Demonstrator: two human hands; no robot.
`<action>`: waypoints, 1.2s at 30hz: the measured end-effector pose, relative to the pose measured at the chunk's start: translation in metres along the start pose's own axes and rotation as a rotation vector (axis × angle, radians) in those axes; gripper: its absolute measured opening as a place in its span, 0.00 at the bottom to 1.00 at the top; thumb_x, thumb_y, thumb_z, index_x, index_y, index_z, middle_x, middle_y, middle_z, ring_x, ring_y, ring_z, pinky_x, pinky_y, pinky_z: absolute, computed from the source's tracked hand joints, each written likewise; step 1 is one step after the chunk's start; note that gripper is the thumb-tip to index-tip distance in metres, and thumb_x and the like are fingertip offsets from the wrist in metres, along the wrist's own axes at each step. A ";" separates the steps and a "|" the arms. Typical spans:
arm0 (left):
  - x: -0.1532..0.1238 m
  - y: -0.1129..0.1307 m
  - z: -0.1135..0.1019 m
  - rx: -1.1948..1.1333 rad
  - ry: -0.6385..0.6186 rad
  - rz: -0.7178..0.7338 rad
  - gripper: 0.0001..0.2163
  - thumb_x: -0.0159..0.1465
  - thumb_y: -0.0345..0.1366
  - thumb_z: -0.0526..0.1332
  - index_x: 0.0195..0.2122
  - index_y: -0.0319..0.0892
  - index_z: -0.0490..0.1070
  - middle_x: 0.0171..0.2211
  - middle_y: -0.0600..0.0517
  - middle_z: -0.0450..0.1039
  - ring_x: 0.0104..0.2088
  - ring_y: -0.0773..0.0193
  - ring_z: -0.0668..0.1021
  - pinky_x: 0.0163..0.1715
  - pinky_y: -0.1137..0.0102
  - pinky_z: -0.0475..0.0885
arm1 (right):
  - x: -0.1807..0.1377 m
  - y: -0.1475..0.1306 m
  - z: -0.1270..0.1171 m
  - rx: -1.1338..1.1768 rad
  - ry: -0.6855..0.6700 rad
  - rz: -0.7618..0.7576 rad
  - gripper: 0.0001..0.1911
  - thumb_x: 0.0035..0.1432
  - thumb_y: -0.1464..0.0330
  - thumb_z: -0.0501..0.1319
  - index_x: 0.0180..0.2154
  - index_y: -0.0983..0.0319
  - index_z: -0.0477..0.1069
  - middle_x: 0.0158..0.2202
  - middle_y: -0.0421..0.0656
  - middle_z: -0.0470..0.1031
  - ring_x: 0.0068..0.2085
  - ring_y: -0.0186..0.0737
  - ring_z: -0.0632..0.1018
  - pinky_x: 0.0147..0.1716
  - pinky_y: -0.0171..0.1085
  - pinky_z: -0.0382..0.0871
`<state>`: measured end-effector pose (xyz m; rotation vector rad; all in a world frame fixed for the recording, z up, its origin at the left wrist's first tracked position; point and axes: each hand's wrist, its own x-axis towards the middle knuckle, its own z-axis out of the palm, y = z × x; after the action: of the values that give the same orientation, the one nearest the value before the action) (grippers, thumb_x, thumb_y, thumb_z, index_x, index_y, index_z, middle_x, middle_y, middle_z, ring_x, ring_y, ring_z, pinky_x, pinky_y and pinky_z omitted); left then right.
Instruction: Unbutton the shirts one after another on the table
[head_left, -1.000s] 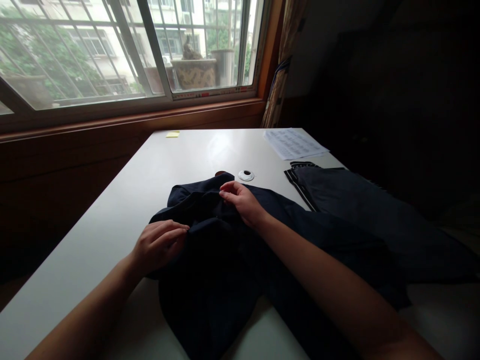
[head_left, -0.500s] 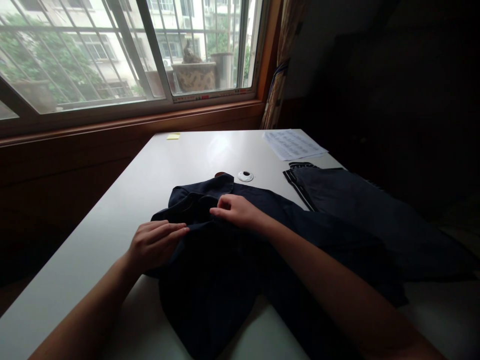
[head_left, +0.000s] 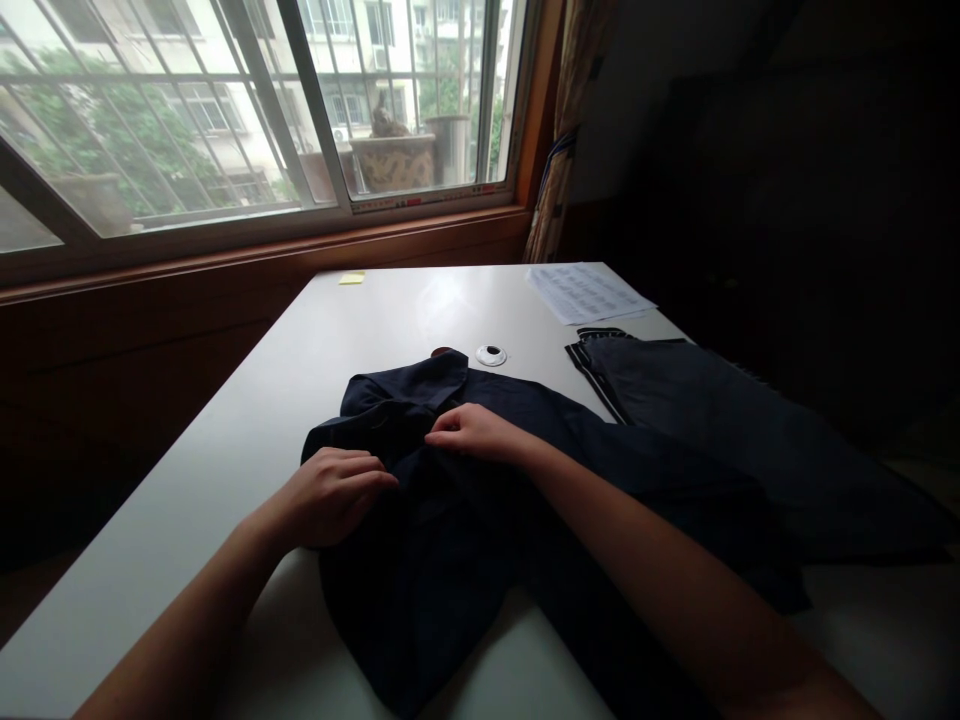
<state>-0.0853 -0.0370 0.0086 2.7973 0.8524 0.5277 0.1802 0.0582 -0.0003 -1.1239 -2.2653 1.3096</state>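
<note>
Left hand (head_left: 330, 492): half-curled on dark garment (head_left: 442, 560); hold unclear
Right hand (head_left: 480, 432): fingertips pinching garment
Garment: may slip if pinch slackens

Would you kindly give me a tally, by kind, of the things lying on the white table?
Garments: 2 (navy garment, dark garment with striped trim)
Sticky notes: 1 (yellow sticky note)
Printed papers: 1 group, sheet count unclear
Round items: 2 (white disc with dark centre, partly hidden brown item)
Total: 6, papers counted as 1
</note>
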 end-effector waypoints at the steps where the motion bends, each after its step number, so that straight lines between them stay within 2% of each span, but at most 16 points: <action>1: 0.001 0.001 0.000 -0.020 -0.029 -0.025 0.14 0.65 0.26 0.56 0.49 0.44 0.72 0.36 0.49 0.77 0.33 0.61 0.77 0.33 0.67 0.68 | 0.000 0.000 0.001 -0.001 0.004 0.001 0.16 0.57 0.56 0.64 0.34 0.62 0.81 0.26 0.39 0.77 0.29 0.35 0.75 0.28 0.32 0.62; 3: 0.002 0.001 0.001 -0.066 -0.061 -0.088 0.13 0.66 0.28 0.56 0.51 0.45 0.71 0.36 0.49 0.78 0.34 0.61 0.78 0.34 0.68 0.68 | -0.001 -0.001 0.004 -0.016 0.022 0.003 0.20 0.57 0.52 0.64 0.32 0.62 0.81 0.25 0.39 0.77 0.28 0.35 0.75 0.27 0.32 0.61; 5: 0.003 0.001 0.001 -0.103 -0.067 -0.161 0.12 0.67 0.31 0.58 0.52 0.45 0.71 0.36 0.49 0.78 0.34 0.62 0.78 0.34 0.69 0.68 | 0.000 -0.002 0.007 -0.048 0.036 -0.004 0.19 0.55 0.52 0.65 0.32 0.62 0.81 0.25 0.39 0.77 0.29 0.35 0.75 0.27 0.32 0.61; 9: 0.010 0.003 -0.001 -0.128 -0.106 -0.270 0.08 0.69 0.38 0.57 0.46 0.44 0.73 0.30 0.52 0.76 0.27 0.66 0.75 0.29 0.72 0.65 | 0.001 -0.004 0.011 -0.064 0.055 -0.010 0.15 0.55 0.57 0.67 0.33 0.62 0.83 0.26 0.39 0.78 0.29 0.34 0.75 0.28 0.31 0.61; 12: 0.020 0.004 -0.006 -0.175 -0.185 -0.353 0.11 0.71 0.42 0.55 0.41 0.43 0.75 0.26 0.53 0.75 0.24 0.67 0.74 0.27 0.73 0.64 | 0.001 -0.004 0.011 -0.054 0.072 -0.008 0.10 0.54 0.63 0.66 0.34 0.62 0.83 0.26 0.40 0.79 0.29 0.34 0.75 0.28 0.31 0.62; 17: 0.039 0.005 -0.020 -0.378 -0.355 -0.651 0.18 0.70 0.50 0.52 0.40 0.44 0.75 0.27 0.53 0.78 0.20 0.66 0.75 0.21 0.73 0.65 | 0.003 0.001 0.005 0.149 0.025 -0.009 0.11 0.52 0.63 0.67 0.34 0.64 0.82 0.25 0.39 0.77 0.28 0.34 0.75 0.28 0.31 0.63; 19: 0.046 0.005 -0.022 -0.404 -0.369 -0.726 0.20 0.68 0.54 0.53 0.40 0.45 0.76 0.27 0.53 0.78 0.20 0.65 0.75 0.19 0.73 0.64 | 0.003 0.003 0.002 0.250 0.010 -0.042 0.12 0.52 0.63 0.67 0.34 0.64 0.81 0.25 0.39 0.77 0.28 0.33 0.74 0.29 0.31 0.64; 22: 0.057 0.002 -0.016 -0.333 -0.203 -0.687 0.20 0.66 0.55 0.56 0.35 0.45 0.78 0.24 0.53 0.75 0.23 0.64 0.74 0.22 0.72 0.63 | 0.002 0.004 -0.002 0.359 0.018 -0.055 0.13 0.52 0.61 0.67 0.34 0.65 0.79 0.25 0.39 0.75 0.28 0.33 0.73 0.30 0.31 0.64; 24: 0.064 -0.002 -0.008 -0.299 -0.050 -0.624 0.19 0.65 0.54 0.59 0.33 0.44 0.79 0.26 0.51 0.75 0.27 0.62 0.74 0.25 0.71 0.64 | 0.000 0.004 -0.005 0.427 0.048 -0.063 0.13 0.52 0.61 0.67 0.34 0.65 0.78 0.25 0.39 0.74 0.28 0.32 0.72 0.30 0.31 0.65; 26: 0.070 -0.005 0.001 -0.343 0.051 -0.600 0.19 0.63 0.54 0.61 0.31 0.43 0.80 0.30 0.50 0.75 0.30 0.61 0.74 0.28 0.71 0.65 | -0.001 0.003 -0.008 0.482 0.087 -0.072 0.12 0.51 0.62 0.67 0.33 0.65 0.77 0.27 0.39 0.74 0.28 0.31 0.72 0.31 0.32 0.65; 28: 0.073 -0.006 0.011 -0.477 0.091 -0.646 0.20 0.62 0.54 0.62 0.30 0.41 0.79 0.30 0.50 0.73 0.29 0.62 0.73 0.26 0.72 0.64 | -0.001 0.003 -0.009 0.503 0.106 -0.075 0.12 0.50 0.62 0.67 0.32 0.65 0.76 0.27 0.38 0.73 0.27 0.31 0.71 0.30 0.32 0.64; 33: 0.071 0.000 0.029 -0.936 0.169 -0.857 0.20 0.58 0.54 0.66 0.32 0.38 0.75 0.23 0.56 0.66 0.21 0.70 0.66 0.20 0.75 0.57 | -0.001 0.006 -0.009 0.464 0.069 -0.066 0.13 0.50 0.61 0.66 0.33 0.64 0.76 0.24 0.36 0.70 0.25 0.29 0.66 0.27 0.31 0.59; 36: 0.068 0.004 0.033 -1.016 0.199 -0.874 0.20 0.57 0.52 0.68 0.29 0.38 0.72 0.21 0.57 0.63 0.21 0.71 0.64 0.20 0.75 0.55 | -0.001 0.006 -0.008 0.430 0.082 -0.085 0.13 0.51 0.61 0.66 0.33 0.64 0.76 0.25 0.36 0.69 0.26 0.29 0.66 0.28 0.31 0.59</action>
<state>-0.0181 -0.0033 -0.0015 1.3222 1.2448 0.7669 0.1886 0.0644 -0.0009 -0.8994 -1.8284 1.5826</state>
